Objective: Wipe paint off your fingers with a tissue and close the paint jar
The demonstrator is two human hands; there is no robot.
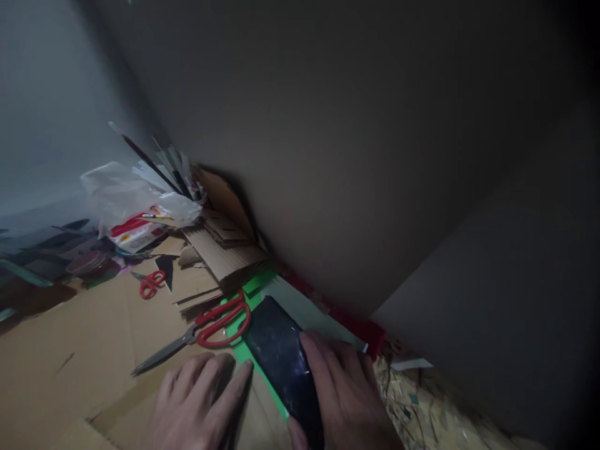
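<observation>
My right hand (344, 397) grips a dark, glossy smartphone (281, 356), fingers along its right side and thumb at its lower left edge. The phone lies over a bright green strip (244, 351) and a pale sheet (293, 304). To the left, my left hand (199, 400) rests on brown cardboard (262, 406), its fingers stretched forward and its thumb apart, holding nothing. Just beyond it lie large red-handled scissors (220, 325), blades pointing left and their handles near the phone's far end.
Small red scissors (150, 284) lie farther left on the cardboard. Behind them are stacked corrugated cardboard pieces (225, 250), a bundle of brushes (178, 172) and a clear plastic bag (117, 187). A wall (328, 156) rises along the far side. Scraps (422, 400) litter the lower right.
</observation>
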